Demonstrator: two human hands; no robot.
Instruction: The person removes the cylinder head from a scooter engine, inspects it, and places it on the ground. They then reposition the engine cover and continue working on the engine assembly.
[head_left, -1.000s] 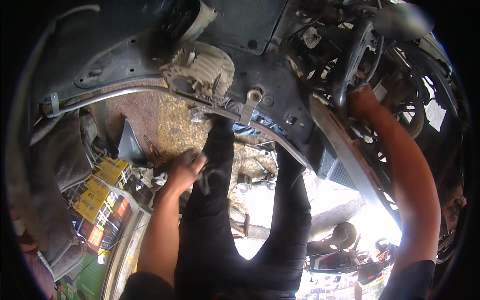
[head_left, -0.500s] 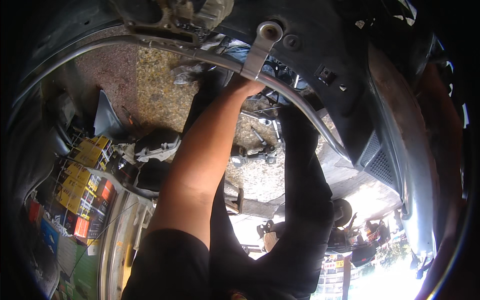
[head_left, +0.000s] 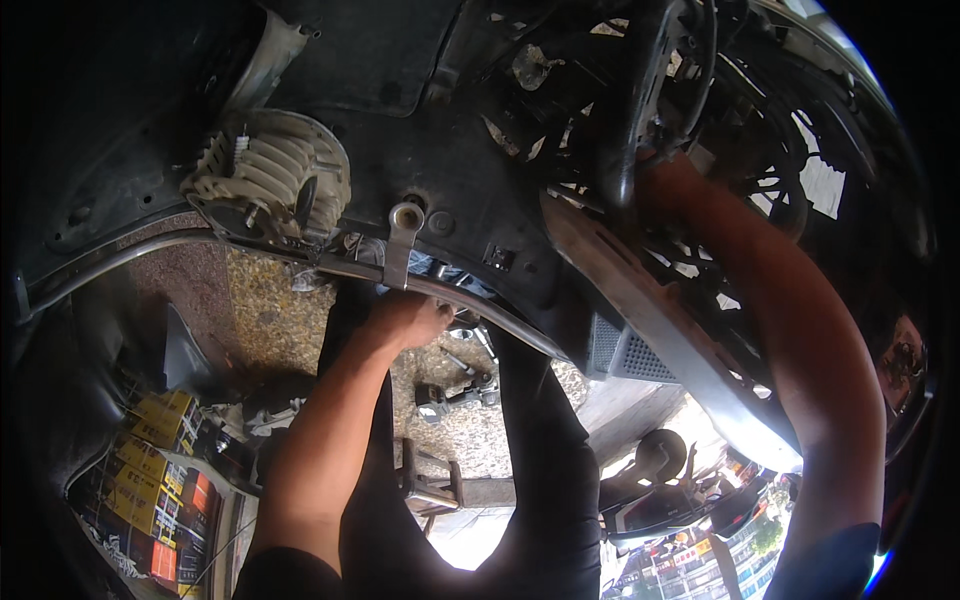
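My left hand (head_left: pixel 415 320) is just below a curved steel tube (head_left: pixel 470 298) and its flat bracket with a ring (head_left: pixel 400 245), fingers curled, what they hold hidden. My right hand (head_left: pixel 660 178) reaches into the dark vehicle frame at upper right, behind a black metal tube (head_left: pixel 628 130), its fingers hidden. A pale finned engine part (head_left: pixel 275 180) sits on the black body panel (head_left: pixel 360 55) above the bar. A grey perforated plastic piece (head_left: pixel 630 355) is beside a long metal rail (head_left: pixel 680 330).
My legs (head_left: pixel 540 450) extend over the speckled floor (head_left: pixel 255 290), where tools (head_left: pixel 450 395) lie. A wooden stool (head_left: pixel 430 470) stands between them. Stacked yellow boxes (head_left: pixel 150 470) are at lower left, a triangular dark panel (head_left: pixel 185 350) behind them. Parked scooters (head_left: pixel 660 500) are at lower right.
Since a second ago my left hand has moved forward from over my leg to under the steel tube. The view swung and partly back; my right arm still reaches into the frame.
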